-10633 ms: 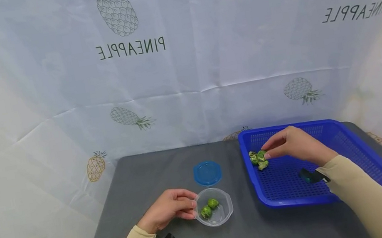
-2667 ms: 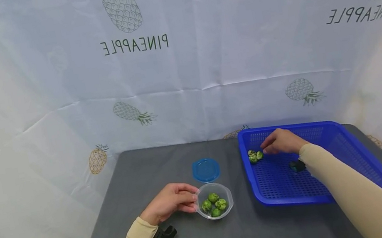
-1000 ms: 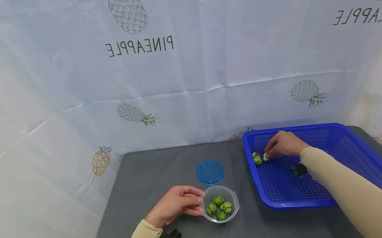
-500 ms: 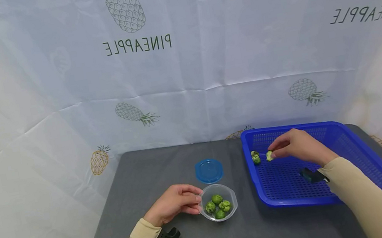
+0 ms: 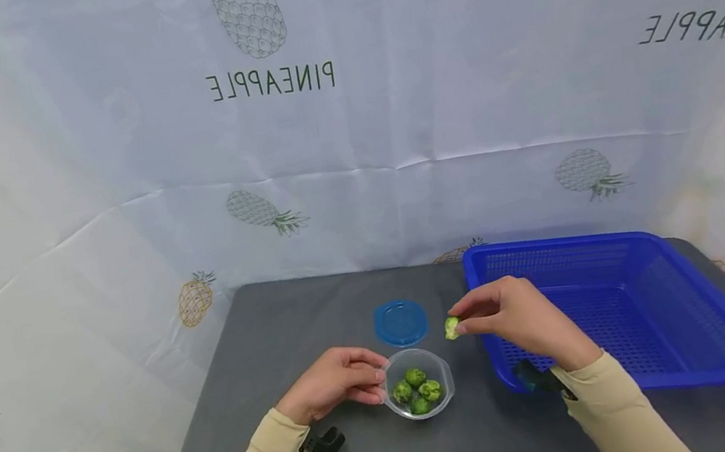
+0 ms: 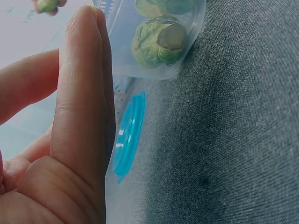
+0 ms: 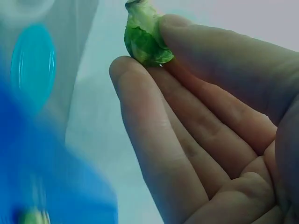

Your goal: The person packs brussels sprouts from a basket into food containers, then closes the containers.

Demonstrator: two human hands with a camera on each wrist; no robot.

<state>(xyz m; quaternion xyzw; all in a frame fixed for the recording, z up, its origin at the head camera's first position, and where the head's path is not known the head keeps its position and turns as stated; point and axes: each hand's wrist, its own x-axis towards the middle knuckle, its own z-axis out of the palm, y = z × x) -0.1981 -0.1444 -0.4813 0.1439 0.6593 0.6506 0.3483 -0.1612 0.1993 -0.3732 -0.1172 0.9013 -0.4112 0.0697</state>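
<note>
Nearest the camera, two beige sleeves are seen coming in over the grey table (image 5: 319, 313), and a small black clip (image 5: 323, 444) is seen lying just beside the left wrist. The clear plastic cup (image 5: 441, 382) is steadied by the left hand (image 5: 332, 391): its fingertips are laid against the cup's left wall, thumb above, the fingers only lightly curved. In the left wrist view the fingers (image 6: 84, 93) are shown long and nearly straight beside the cup (image 6: 196, 28), so the wall is touched rather than gripped. Four brussels sprouts (image 5: 417, 390) are held inside the cup, packed close together; one of them (image 6: 159, 41) is seen pressed against the clear wall.

Just above and to the right of the cup, a sprout (image 5: 451, 327) is pinched by the right hand (image 5: 518, 320) between thumb and fingertips, well clear of the table, between the cup and the blue basket (image 5: 718, 374). In the right wrist view the sprout (image 7: 145, 37) is caught at the very tips, the remaining fingers (image 7: 154, 154) lying extended beneath it.

Further back, the blue lid (image 5: 401, 322) is seen lying flat on the table just behind the cup. The basket is set on the right side of the table, partly hidden by the right hand; one more sprout (image 7: 32, 217) is glimpsed, blurred, in the right wrist view. Behind everything, a pale pineapple-print cloth (image 5: 110, 180) is hung.
</note>
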